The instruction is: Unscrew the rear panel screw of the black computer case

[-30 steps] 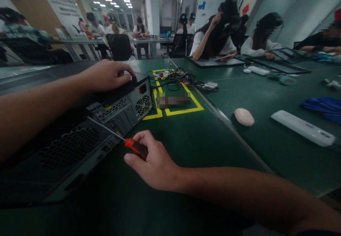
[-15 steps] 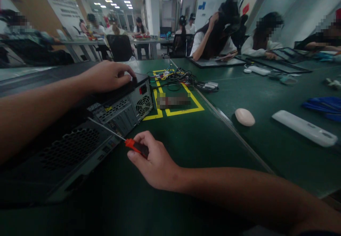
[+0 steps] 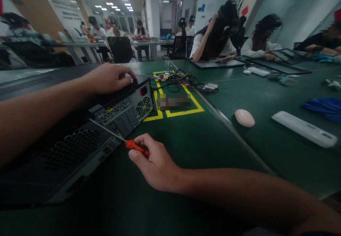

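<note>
A black and grey desktop computer case [image 3: 121, 111] lies on the green table at the left, its rear panel with fan grille and slots facing right. My left hand [image 3: 113, 76] rests on top of the case near its rear edge, fingers bent and apart, holding nothing. In my right hand [image 3: 157, 163] is a screwdriver [image 3: 133, 146] with an orange handle, held between thumb and fingers. Its long metal shaft points up and left to the rear edge of the case. Whether the tip sits in a screw is too dark to tell.
Beyond the case, a tangle of cables [image 3: 183, 78] lies by yellow tape [image 3: 186, 112] on the table [image 3: 207, 140]. A blurred-out object sits inside the tape. To the right are a pinkish rounded object [image 3: 244, 118], a long white device [image 3: 303, 128] and blue cloth [image 3: 325, 108]. Other people sit opposite.
The screwdriver handle has turned in my right hand: its dark side showed before, and now mostly orange shows. My right hand shifted very slightly; my left hand stays on the case.
</note>
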The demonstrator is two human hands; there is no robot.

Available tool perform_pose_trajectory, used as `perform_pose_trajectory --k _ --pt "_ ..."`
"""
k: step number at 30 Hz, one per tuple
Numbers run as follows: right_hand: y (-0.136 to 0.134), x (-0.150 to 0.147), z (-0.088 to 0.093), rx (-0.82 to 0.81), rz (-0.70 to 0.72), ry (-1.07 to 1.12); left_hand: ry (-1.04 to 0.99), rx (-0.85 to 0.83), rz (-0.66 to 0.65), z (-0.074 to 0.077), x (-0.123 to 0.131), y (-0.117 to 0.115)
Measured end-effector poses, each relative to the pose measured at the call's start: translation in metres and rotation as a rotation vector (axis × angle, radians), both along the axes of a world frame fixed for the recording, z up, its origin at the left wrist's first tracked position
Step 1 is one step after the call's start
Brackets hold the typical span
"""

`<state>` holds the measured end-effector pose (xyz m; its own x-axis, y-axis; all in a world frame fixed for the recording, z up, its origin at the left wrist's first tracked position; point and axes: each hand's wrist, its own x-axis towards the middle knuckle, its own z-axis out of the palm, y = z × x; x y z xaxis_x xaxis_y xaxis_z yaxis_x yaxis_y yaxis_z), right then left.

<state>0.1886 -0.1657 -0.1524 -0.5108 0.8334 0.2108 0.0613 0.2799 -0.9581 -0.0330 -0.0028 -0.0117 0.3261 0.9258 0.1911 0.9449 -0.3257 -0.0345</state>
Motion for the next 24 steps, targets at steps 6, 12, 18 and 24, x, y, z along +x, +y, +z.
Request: perform_pose_trajectory --k 6,12,18,24 --pt "-0.0007 -0.0003 0.0002 -0.006 0.022 -0.016 -0.009 0.001 -0.005 -0.0018 -0.0022 0.0024" --pt "-0.0007 -0.0011 -0.0014 -0.044 0.030 -0.006 0.001 0.012 -0.020 -0.0026 -0.0052 0.0036" --pt "0.0006 -0.0026 -0.0052 -0.047 0.026 0.015 -0.001 0.008 -0.015 -0.0011 -0.0026 0.0021" --pt "0.0004 -0.0025 -0.0032 -0.047 0.039 0.031 -0.003 0.013 -0.013 -0.0010 -0.0021 0.0019"
